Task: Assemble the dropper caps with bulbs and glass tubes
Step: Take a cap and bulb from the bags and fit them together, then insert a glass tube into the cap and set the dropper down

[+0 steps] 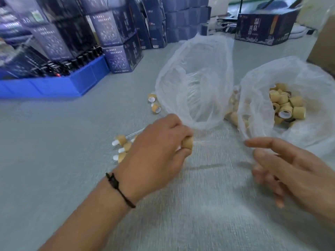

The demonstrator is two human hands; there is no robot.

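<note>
At the far left a long blue plastic crate point(54, 84) is standing on the grey table point(54, 142), and rows of dark bottles point(54, 64) are sitting inside it. Behind it, dark blue printed cardboard boxes point(116, 38) are standing in stacks.

Nearer to the person, three finished droppers with tan caps and white rubber bulbs point(121, 148) are lying together on the table, just left of the left hand point(155, 153), and their thin glass tubes are pointing up and to the right. A black cord bracelet point(117, 187) is sitting on the left wrist. The grip of the left hand is curling around one tan cylindrical dropper cap point(188, 142); a thin clear glass tube point(201, 141) is sticking out of this cap to the right, blurred.

Two loose tan caps point(154, 103) are lying on the table beside the left edge of a clear, thin plastic bag point(195, 78). This bag is standing open in the middle, and I cannot tell well what is inside it.

To the right, a second clear plastic bag point(257, 105) is lying open, with a heap of tan caps point(286, 105) inside. The right hand point(290, 171) is hovering just before this bag; its fingers are spread and relaxed, holding nothing, and it is blurred. Another dark blue box point(264, 29) is standing at the back right.
</note>
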